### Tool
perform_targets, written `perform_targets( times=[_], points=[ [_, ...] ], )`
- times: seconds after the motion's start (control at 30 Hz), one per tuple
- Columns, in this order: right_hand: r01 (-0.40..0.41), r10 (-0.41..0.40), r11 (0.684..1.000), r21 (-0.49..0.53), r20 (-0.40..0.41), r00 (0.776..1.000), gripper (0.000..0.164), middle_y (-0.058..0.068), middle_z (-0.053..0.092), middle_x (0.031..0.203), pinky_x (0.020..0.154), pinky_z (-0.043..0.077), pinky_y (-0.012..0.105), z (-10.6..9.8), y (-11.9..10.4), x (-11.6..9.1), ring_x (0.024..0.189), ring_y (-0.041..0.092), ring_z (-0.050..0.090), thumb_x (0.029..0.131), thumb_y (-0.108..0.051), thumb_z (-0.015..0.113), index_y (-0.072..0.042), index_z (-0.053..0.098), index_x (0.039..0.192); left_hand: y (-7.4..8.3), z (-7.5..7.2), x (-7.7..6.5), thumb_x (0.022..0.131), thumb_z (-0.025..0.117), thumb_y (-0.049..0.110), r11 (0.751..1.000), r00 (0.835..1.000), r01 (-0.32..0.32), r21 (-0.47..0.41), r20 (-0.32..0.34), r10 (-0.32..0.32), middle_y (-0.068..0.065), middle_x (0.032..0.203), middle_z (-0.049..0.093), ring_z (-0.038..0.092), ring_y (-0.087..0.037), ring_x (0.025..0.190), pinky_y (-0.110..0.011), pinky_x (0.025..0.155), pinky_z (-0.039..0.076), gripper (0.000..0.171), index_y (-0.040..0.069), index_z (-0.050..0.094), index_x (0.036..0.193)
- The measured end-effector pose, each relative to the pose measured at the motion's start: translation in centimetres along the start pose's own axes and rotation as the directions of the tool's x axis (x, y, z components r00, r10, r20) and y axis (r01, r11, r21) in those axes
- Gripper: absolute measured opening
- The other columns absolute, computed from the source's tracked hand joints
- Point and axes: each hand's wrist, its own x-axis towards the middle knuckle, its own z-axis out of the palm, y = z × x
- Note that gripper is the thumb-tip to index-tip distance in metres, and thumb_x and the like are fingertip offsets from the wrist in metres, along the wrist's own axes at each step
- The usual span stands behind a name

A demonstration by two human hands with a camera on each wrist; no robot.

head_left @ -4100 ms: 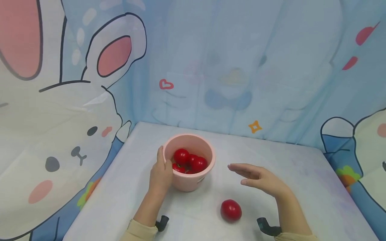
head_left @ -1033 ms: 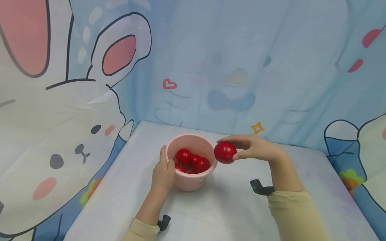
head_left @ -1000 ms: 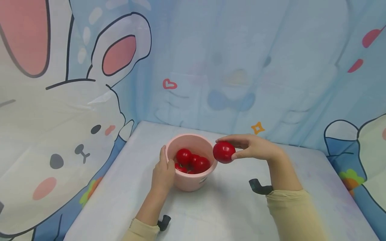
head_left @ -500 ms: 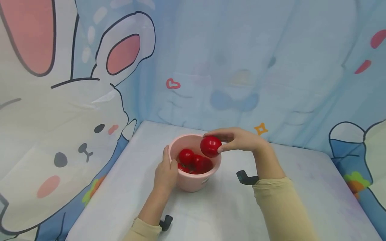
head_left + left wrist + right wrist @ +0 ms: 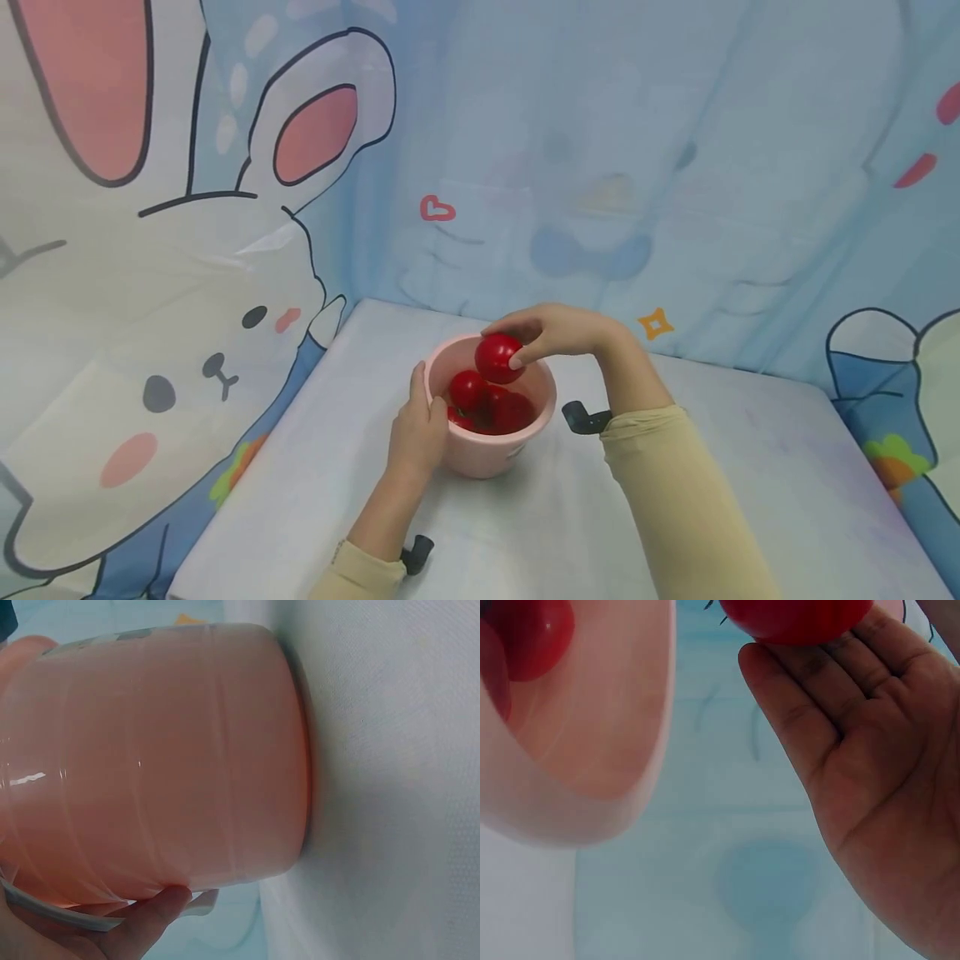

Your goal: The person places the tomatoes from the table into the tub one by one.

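A pink bucket [image 5: 480, 457] stands upright on the table with several red tomatoes [image 5: 467, 391] inside. My left hand [image 5: 417, 433] holds the bucket's left side, its thumb near the rim. From the left wrist, fingers [image 5: 146, 926] show against the bucket wall beside a pale grey handle [image 5: 75, 916]. Over the bucket's opening my right hand [image 5: 558, 329] pinches another red tomato [image 5: 498, 358] between thumb and fingers. In the right wrist view that tomato [image 5: 802, 619] sits at the fingertips, beside the bucket's rim [image 5: 592, 821].
A white cloth covers the table [image 5: 675, 483]. Behind it hangs a blue curtain [image 5: 600, 125] with cartoon prints, a large rabbit [image 5: 202, 333] among them at the left. Dark camera mounts [image 5: 585, 418] stick out from both wrists.
The right hand has picked the loose tomato off the table, raised it and carried it left over the bucket. The left hand has kept its hold on the bucket.
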Motion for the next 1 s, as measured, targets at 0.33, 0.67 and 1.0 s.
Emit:
perform_targets(
  times=[0.33,0.67,1.0],
  points=[
    [-0.087,0.093,0.990,-0.115,0.048,0.995,0.052,-0.007,0.066,0.121,0.093,0.056,0.037,-0.2,-1.1,1.6,0.114,0.017,0.061,0.085,-0.029,0.074,-0.031,0.059,0.135,0.2,-0.1,0.0,0.098,0.046,0.031,1.000,1.000,0.007,0.002,0.009,-0.007,-0.005,0.126,0.066,0.067,-0.020,0.100,-0.041,0.090,0.058,0.066,0.026,0.018,0.158],
    [-0.176,0.200,0.966,-0.189,0.114,0.973,0.052,-0.005,0.067,0.118,0.093,0.057,0.042,0.7,-2.0,3.6,0.111,0.018,0.062,0.083,-0.030,0.077,-0.028,0.061,0.132,0.2,-0.3,-0.1,0.098,0.045,0.033,1.000,1.000,0.007,0.001,0.023,-0.007,-0.006,0.120,0.068,0.068,-0.021,0.098,-0.039,0.087,0.059,0.066,0.025,0.018,0.158],
    [-0.241,0.292,0.933,-0.266,0.173,0.941,0.048,-0.006,0.063,0.122,0.099,0.053,0.045,2.4,-2.2,5.5,0.120,0.019,0.054,0.083,-0.035,0.077,-0.030,0.062,0.129,0.1,-0.3,0.0,0.098,0.045,0.032,1.000,0.999,0.018,0.003,0.034,-0.018,-0.004,0.096,0.069,0.063,-0.012,0.072,-0.033,0.077,0.059,0.066,0.026,0.017,0.158]
  ],
)
